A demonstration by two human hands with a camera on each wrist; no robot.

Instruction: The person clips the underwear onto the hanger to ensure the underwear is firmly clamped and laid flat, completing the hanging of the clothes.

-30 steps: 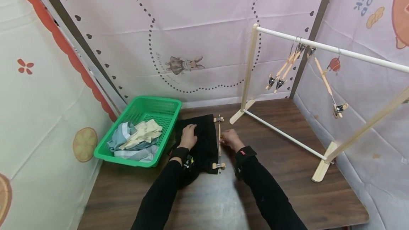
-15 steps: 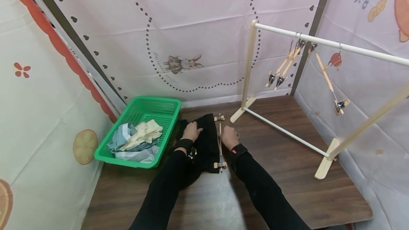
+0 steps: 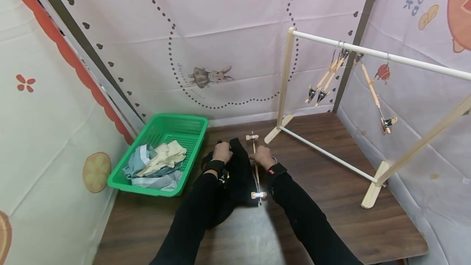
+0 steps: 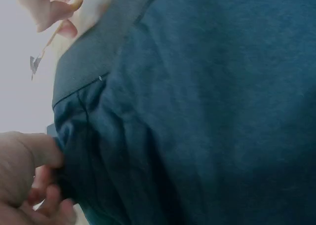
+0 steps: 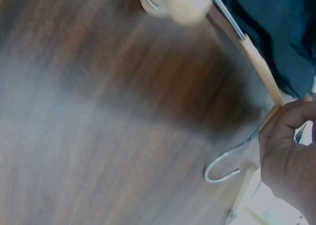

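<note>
Left hand (image 3: 222, 152) clenched on bunched edge of dark garment (image 3: 241, 175); fingers curl into cloth in left wrist view. Right hand (image 3: 262, 157) grasping mid-bar of wooden clip hanger (image 3: 255, 167), lying on table (image 3: 331, 199) just right of garment, metal hook (image 5: 223, 167) near hand. Green basket (image 3: 191, 122) with pale clothes at left; drying rack (image 3: 331, 93) far right. Risk, as judgement: bunched waistband slips before clips bite, since cloth is gathered unevenly; hanger may skid on smooth wood.

On my left the green basket (image 3: 173, 134) blocks the way; on my right the wooden rack (image 3: 331, 156) stands. Between them is bare table (image 3: 331, 220) near me.
</note>
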